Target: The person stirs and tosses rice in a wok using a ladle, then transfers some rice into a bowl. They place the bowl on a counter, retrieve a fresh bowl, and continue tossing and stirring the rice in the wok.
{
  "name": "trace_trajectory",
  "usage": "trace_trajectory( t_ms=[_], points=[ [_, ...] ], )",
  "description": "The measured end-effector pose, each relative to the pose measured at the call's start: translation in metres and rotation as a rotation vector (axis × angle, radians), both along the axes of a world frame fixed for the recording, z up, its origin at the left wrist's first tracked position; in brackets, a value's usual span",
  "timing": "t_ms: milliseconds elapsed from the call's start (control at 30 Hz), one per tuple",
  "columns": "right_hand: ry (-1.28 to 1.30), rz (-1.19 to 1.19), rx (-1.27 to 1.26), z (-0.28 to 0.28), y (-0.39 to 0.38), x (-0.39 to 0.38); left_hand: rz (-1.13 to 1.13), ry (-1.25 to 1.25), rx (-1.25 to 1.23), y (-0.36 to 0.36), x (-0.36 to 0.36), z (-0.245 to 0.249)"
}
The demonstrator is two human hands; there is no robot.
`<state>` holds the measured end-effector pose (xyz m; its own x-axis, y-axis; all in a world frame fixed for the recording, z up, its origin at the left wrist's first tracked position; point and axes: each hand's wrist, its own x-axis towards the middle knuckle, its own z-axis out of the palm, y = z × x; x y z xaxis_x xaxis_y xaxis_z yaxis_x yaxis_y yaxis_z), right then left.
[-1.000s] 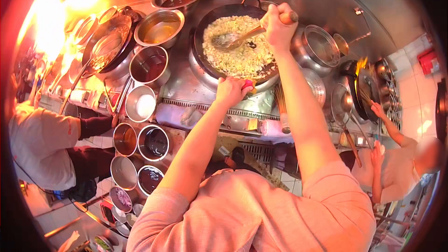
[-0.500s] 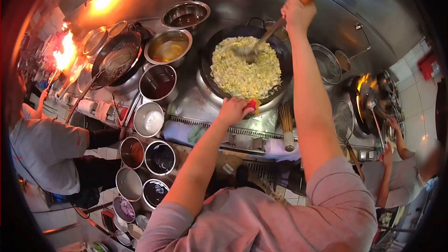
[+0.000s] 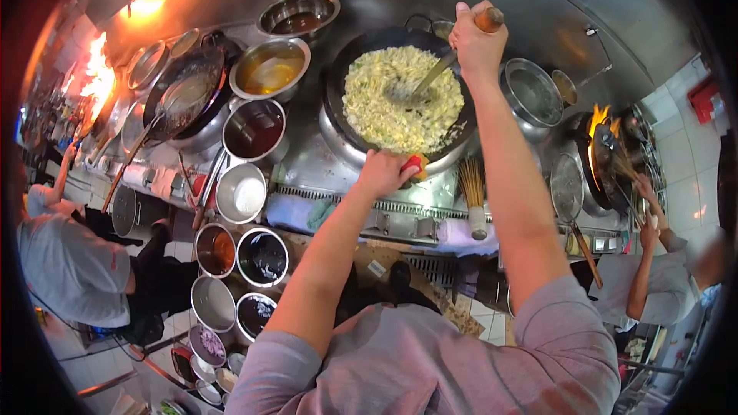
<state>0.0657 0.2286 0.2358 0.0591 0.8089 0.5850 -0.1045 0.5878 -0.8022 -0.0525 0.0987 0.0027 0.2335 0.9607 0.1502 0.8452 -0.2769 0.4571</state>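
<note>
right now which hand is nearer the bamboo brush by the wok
Left. The left hand grips the red cloth at the wok rim, just beside the bamboo brush; the right hand holds the ladle over the far side.

Ladle in wok, bowls left, pot right; brush before

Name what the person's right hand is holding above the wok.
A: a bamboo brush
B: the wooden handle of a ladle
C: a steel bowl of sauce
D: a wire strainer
B: the right hand is closed round the wooden end of the ladle, whose scoop rests in the food in the wok.
</note>
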Motion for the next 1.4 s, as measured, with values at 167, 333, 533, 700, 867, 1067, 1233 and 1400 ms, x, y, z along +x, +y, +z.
trace_trajectory(
  t_ms=[167,333,533,700,867,1067,1233,1400],
  points=[
    [-0.128,-0.159,0.231,-0.032,-0.059,-0.016,0.002,-0.016,0.033,0.003,0.0,-0.001],
    [0.244,0.129,-0.131,0.013,-0.021,0.051,0.072,-0.002,0.031,-0.004,0.0,-0.004],
    [-0.16,-0.195,0.177,-0.069,-0.037,0.026,-0.004,0.015,-0.105,0.005,-0.005,0.008],
    [-0.132,-0.211,0.322,-0.019,-0.076,-0.017,0.03,-0.107,0.082,0.001,-0.006,-0.008],
    [-0.094,-0.246,-0.135,-0.047,0.054,0.035,0.056,0.028,-0.088,0.005,-0.002,-0.002],
    [0.558,0.134,-0.092,-0.053,0.058,0.057,0.076,-0.042,0.045,0.009,-0.004,-0.015],
    [0.187,0.06,-0.091,0.022,0.015,0.002,0.104,-0.025,0.022,0.005,0.003,-0.006],
    [-0.014,0.039,0.139,-0.035,0.014,-0.017,0.108,-0.013,0.094,0.007,0.002,-0.01]
  ],
)
